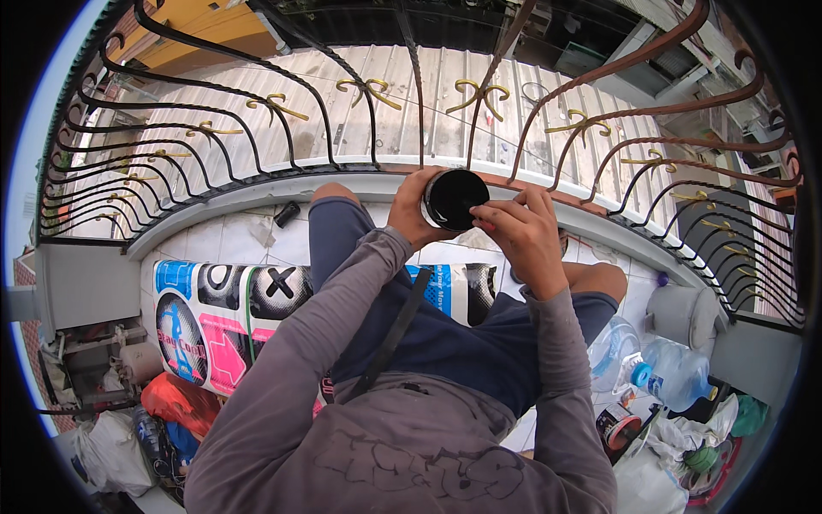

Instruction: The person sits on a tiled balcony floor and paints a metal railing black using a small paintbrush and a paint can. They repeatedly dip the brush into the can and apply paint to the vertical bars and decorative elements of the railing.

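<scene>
In front of my knees I hold up a round black container (449, 197) with a thin pale rim; its dark, glossy round face is turned toward me. My left hand (409, 208) is wrapped round its left side. At its lower right edge my right hand (529, 236) has thumb and fingers pinched together over the dark face. A small reddish spot shows at those fingertips; whether it is a held thing I cannot tell.
A curved iron railing (372, 128) on a low ledge bounds the balcony ahead. I sit on a printed mat (224, 338). A small black cylinder (288, 214) lies on the tiles. Plastic bottles (676, 374) and a tin (616, 426) are at the right; bags (116, 450) fill the left corner.
</scene>
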`<state>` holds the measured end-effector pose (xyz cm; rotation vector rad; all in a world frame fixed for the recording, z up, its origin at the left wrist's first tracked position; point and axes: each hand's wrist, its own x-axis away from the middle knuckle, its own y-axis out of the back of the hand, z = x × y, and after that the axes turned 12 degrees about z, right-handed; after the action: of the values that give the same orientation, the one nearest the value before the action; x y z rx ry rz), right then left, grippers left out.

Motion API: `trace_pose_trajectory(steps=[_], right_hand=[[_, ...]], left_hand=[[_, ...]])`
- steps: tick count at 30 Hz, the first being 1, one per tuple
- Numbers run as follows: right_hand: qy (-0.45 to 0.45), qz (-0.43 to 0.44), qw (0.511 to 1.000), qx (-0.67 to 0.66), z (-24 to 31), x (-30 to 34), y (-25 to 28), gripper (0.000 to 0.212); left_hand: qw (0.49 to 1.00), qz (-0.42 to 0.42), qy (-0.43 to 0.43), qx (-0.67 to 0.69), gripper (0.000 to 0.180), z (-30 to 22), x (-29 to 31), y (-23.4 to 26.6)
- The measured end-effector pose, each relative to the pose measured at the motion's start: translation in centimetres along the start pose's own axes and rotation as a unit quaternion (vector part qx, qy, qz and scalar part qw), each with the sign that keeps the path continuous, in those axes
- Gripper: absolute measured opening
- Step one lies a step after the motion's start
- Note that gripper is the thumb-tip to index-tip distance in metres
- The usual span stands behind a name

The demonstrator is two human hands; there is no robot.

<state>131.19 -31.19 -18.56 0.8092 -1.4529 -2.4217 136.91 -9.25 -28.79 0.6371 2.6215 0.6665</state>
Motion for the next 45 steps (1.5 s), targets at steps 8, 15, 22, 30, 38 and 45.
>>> trace_pose_trajectory(steps=[8, 15, 22, 30, 38, 45], right_hand=[[-0.052, -0.045, 0.994, -0.087, -0.8, 0.5, 0.5, 0.026], [-0.02, -0.044, 0.998, -0.027, -2.2, 0.1, -1.9, 0.022], [-0.013, -0.026, 0.999, 0.041, -1.8, -0.3, -3.6, 0.015], [-0.066, -0.054, 0.994, -0.075, -2.1, 0.3, -2.3, 0.021], [-0.245, -0.124, 0.872, -0.406, -3.1, 1.0, -3.5, 0.019], [-0.287, -0.145, 0.797, -0.51, -4.7, 1.7, -4.2, 0.024]], left_hand=[[1.0, 0.011, -0.019, -0.007, 0.095, -0.7, -0.7, -0.8], [0.996, 0.078, 0.034, -0.008, 0.097, -0.2, -0.1, -2.0], [0.993, 0.069, 0.089, 0.031, 0.098, -0.1, -0.3, -2.1], [0.996, 0.025, 0.083, -0.004, 0.092, 0.0, 0.1, -2.4], [0.991, -0.028, 0.129, 0.008, 0.092, 1.1, -0.3, -2.0], [0.989, -0.052, 0.134, -0.019, 0.094, 0.9, -0.1, -1.8]])
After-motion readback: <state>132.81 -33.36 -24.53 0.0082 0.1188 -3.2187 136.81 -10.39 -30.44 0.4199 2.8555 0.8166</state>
